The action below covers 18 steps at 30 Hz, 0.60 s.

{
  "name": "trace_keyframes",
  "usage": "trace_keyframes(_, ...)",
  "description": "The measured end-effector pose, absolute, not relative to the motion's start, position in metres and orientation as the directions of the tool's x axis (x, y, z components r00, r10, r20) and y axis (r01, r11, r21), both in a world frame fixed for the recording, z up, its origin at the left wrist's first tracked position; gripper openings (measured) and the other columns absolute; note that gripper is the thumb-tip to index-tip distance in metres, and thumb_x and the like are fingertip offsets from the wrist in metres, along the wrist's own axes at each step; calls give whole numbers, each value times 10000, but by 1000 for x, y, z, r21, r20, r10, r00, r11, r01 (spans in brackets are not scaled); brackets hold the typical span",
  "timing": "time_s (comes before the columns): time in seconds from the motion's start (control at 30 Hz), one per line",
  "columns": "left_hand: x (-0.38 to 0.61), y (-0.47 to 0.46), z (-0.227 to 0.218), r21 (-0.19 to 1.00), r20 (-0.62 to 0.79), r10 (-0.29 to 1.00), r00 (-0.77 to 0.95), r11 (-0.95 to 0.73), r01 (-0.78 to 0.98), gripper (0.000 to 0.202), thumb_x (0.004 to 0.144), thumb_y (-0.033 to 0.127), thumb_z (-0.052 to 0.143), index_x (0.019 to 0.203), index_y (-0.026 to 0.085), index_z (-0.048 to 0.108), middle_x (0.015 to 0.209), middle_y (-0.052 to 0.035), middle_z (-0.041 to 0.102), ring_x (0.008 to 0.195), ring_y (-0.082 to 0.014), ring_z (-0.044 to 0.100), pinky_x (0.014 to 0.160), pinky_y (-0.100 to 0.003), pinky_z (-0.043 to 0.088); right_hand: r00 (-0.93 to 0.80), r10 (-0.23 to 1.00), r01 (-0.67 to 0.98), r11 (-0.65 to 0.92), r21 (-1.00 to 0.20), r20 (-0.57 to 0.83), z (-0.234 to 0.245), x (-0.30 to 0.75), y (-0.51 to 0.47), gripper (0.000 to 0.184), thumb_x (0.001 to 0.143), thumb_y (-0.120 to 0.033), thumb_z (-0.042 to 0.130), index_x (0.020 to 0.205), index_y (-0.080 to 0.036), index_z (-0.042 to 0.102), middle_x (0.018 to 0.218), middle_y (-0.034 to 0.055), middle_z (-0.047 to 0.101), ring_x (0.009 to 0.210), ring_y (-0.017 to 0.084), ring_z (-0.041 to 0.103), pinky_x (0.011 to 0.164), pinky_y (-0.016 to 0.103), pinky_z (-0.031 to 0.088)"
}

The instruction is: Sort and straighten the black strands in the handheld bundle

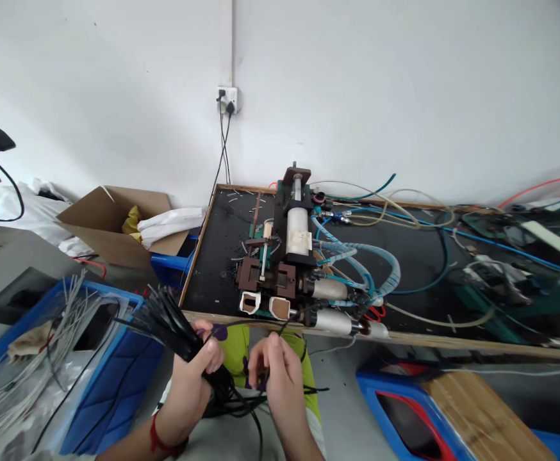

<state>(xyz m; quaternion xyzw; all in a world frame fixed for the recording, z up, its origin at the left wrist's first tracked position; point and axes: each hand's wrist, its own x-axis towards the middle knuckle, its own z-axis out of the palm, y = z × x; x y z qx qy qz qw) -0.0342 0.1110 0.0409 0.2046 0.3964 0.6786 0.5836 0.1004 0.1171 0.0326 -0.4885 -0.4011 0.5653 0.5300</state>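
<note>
My left hand is closed round a thick bundle of black cables, whose cut ends fan out up and to the left. My right hand pinches a single black cable that arcs from the bundle toward the front of the machine. Both hands are held over my lap, just below the front edge of the bench. A small pneumatic machine with a white cylinder and brown blocks stands on the black bench top right ahead.
A blue crate with white cables in plastic is at my left. A cardboard box sits beyond it. Blue and beige hoses spread right of the machine. Another blue crate with a wooden board lies lower right. A wall socket is above.
</note>
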Motion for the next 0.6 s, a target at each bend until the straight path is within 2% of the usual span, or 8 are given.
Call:
trace_keyframes(0.1, -35, 111, 44, 752, -217, 952, -216, 21, -659, 225, 852, 301, 789, 984, 201, 638, 533, 106, 351, 450, -60, 262, 464, -209, 262, -68, 994, -25, -83, -996, -81, 38, 96, 114, 617, 1015, -579, 418, 524, -207, 460, 449, -36, 438, 389, 98, 388, 428, 252, 274)
trace_keyframes(0.2, -34, 115, 45, 710, -275, 941, -195, 62, -702, 272, 943, 429, 674, 941, 158, 675, 472, 106, 302, 430, -66, 188, 431, -221, 217, -183, 983, 146, -8, -989, -35, 39, 88, 111, 584, 1012, -514, 452, 514, -215, 393, 447, -46, 385, 446, 110, 377, 492, 280, 265)
trace_keyframes(0.3, -37, 121, 48, 632, -316, 931, -184, 62, -772, 404, 984, 526, 569, 896, 149, 681, 437, 100, 270, 427, -76, 173, 425, -232, 219, -245, 968, 192, -8, -981, -56, 36, 83, 109, 553, 1014, -467, 441, 527, -223, 348, 451, -56, 343, 454, 111, 335, 500, 298, 219)
trace_keyframes(0.4, -42, 125, 49, 569, -313, 934, -170, 42, -821, 404, 979, 539, 573, 888, 157, 667, 464, 99, 269, 442, -79, 193, 444, -231, 251, -248, 967, 220, -8, -975, -64, 33, 83, 108, 546, 1016, -446, 434, 528, -226, 326, 460, -57, 317, 471, 114, 322, 513, 309, 197)
trace_keyframes(0.53, -42, 124, 48, 643, -251, 947, -201, 8, -766, 271, 902, 417, 740, 946, 162, 658, 517, 102, 319, 465, -72, 235, 466, -221, 273, -246, 968, 243, 15, -970, -47, 34, 82, 109, 518, 1016, -417, 433, 554, -226, 296, 503, -61, 268, 501, 115, 291, 524, 310, 186)
trace_keyframes(0.6, -38, 123, 48, 710, -249, 946, -207, 33, -704, 259, 842, 354, 811, 896, 165, 641, 523, 98, 355, 470, -69, 273, 473, -217, 278, -271, 962, 263, 44, -964, -30, 35, 81, 110, 486, 1015, -391, 433, 579, -222, 299, 538, -57, 280, 524, 117, 296, 529, 305, 194)
